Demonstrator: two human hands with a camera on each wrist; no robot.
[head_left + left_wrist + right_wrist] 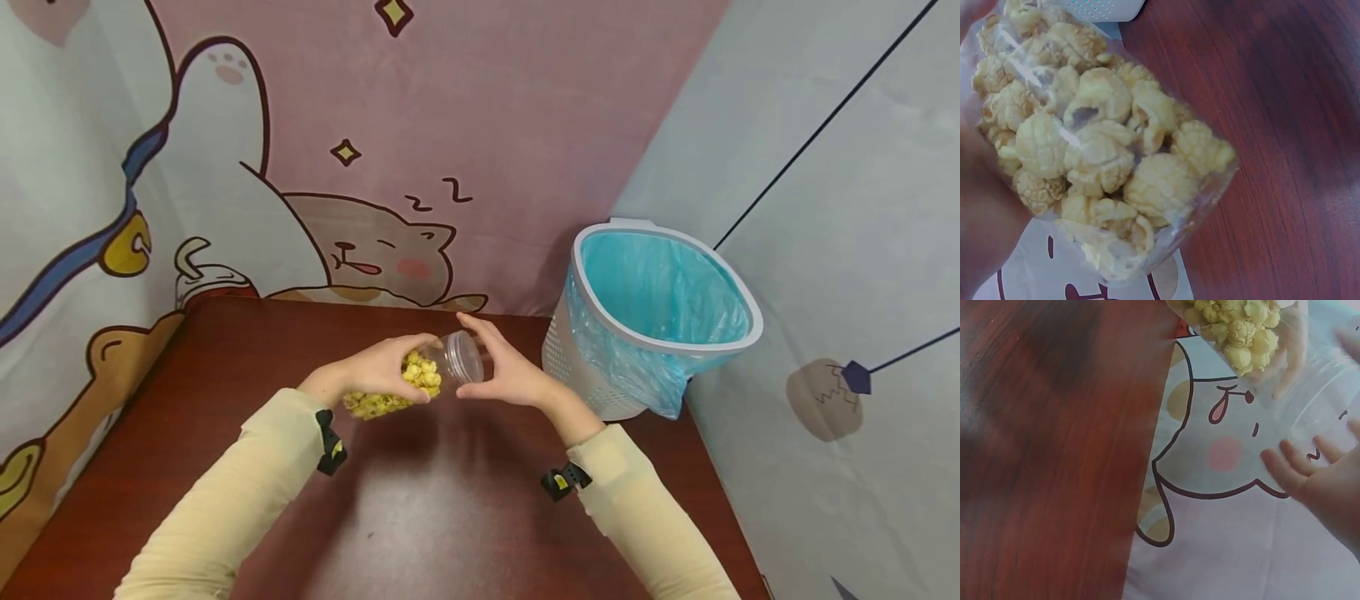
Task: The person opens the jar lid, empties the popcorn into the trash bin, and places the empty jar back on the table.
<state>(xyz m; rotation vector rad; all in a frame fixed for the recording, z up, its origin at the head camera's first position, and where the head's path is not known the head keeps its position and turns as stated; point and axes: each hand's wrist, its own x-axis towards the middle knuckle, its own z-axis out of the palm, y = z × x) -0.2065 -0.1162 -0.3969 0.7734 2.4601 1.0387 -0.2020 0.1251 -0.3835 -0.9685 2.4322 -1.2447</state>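
Observation:
A clear plastic jar partly filled with yellow popcorn is tilted over the table, its lid end pointing up and to the right. My left hand grips the jar round its middle. In the left wrist view, popcorn shows large through the jar's clear wall. My right hand is beside the transparent lid, thumb and fingers spread around it. From the right wrist view, the fingers of the right hand look straight and apart from the jar.
A light grey bin lined with a blue plastic bag stands at the right of the dark red-brown table. A pink cartoon-printed cloth hangs behind the table, with a pale wall on the right.

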